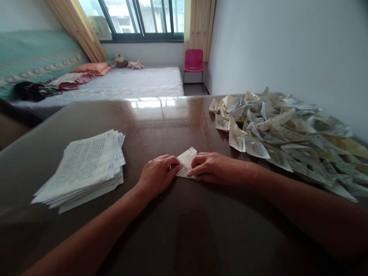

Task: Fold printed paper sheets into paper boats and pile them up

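A small folded piece of printed paper (187,156) lies on the dark brown table, between my two hands. My left hand (159,172) pinches its left edge, with thumb and fingertips together there. On the right side my right hand (211,168) has its fingers curled over the paper, the fingertips pressing on its lower part. One corner of the paper points away from me. Parts of its left and right edges are hidden under my fingers.
A stack of printed sheets (86,161) sits on the table (161,134) at left. Many folded paper boats (276,119) are heaped at right, along the wall. Beyond the table are a bed (149,82) and a pink chair (194,60).
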### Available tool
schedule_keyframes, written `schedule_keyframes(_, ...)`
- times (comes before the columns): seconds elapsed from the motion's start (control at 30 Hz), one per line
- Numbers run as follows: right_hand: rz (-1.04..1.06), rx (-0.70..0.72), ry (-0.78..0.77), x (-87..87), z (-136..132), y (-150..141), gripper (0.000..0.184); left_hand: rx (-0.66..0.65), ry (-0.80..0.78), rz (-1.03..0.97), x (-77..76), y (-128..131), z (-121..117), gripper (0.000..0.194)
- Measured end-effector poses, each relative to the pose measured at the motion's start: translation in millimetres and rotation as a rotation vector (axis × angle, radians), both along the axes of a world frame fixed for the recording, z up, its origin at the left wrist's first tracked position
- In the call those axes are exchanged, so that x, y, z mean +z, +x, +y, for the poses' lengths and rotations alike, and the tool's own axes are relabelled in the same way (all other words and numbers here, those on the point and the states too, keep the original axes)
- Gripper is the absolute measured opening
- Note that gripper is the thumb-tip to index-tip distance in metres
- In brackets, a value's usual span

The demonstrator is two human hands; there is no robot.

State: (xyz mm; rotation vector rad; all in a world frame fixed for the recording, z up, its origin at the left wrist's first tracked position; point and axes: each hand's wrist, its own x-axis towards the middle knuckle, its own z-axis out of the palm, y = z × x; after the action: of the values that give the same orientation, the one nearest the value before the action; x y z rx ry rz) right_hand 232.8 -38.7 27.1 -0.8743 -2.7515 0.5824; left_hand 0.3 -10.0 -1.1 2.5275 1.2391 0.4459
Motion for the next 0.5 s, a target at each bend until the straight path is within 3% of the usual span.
schedule_keyframes(0.27,-0.105,0.052,0.151,0.2,-1.9,-4.5,0.025,0.035,0.102,0.101,-3.6,3.6,-2.1,0.020)
schedule_keyframes(0.37,-0.147,0.077,0.213,2.1,-4.5,-6.8,0.024,0.028,0.209,0.124,-0.9,2.0,-2.6,0.021)
schedule_keyframes(0.5,-0.152,0.077,0.243,0.5,-4.7,-7.8,0.023,-0.193,0.363,0.136,12.8,-4.7,-10.9,0.020)
